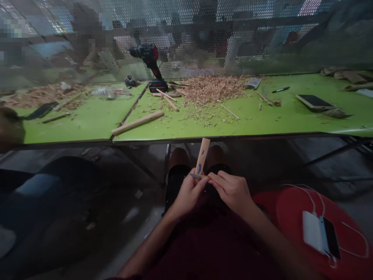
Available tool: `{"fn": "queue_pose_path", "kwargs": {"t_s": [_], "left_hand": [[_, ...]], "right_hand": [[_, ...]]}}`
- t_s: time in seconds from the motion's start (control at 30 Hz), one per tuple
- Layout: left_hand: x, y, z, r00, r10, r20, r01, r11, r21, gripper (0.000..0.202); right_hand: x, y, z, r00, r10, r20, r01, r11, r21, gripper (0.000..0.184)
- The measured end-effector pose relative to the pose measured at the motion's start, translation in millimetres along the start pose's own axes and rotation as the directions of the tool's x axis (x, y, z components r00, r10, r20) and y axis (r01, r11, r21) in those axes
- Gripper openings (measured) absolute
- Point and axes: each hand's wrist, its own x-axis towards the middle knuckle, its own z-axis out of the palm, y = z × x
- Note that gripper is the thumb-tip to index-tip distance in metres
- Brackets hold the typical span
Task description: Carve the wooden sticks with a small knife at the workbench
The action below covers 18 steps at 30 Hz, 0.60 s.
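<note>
Above my lap, my left hand (189, 191) is closed round the lower end of a flat wooden strip (203, 152), which points up and away from me and carries blue marks. My right hand (230, 189) grips a small carving knife (197, 176), its yellowish handle mostly hidden in the fingers. The blade lies across the strip's lower part, by my left fingers. My left thumb reaches over near the knife handle. The strip's bottom end is covered by my hands.
On the green table (262, 120) are wood shavings (212, 91), a cordless drill (151, 64), a round wooden stick (136, 122), a pen (281, 89) and a phone (314, 102). A perforated metal screen rises behind. A red stool (287, 206) with charging devices stands right; a person sits left.
</note>
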Motion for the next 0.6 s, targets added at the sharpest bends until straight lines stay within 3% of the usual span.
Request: {"fn": "queue_pose_path", "kwargs": {"t_s": [0.2, 0.6], "left_hand": [[3, 4, 0.6, 0.996, 0.066, -0.051, -0.057, 0.986, 0.157, 0.029], [9, -2, 5.9, 0.992, 0.031, -0.124, -0.025, 0.999, 0.048, 0.031]], "right_hand": [[-4, -3, 4, 0.999, 0.046, -0.005, -0.046, 0.996, -0.077, 0.036], [-5, -12, 11, 0.991, 0.085, -0.107, -0.095, 0.991, -0.095, 0.029]]}}
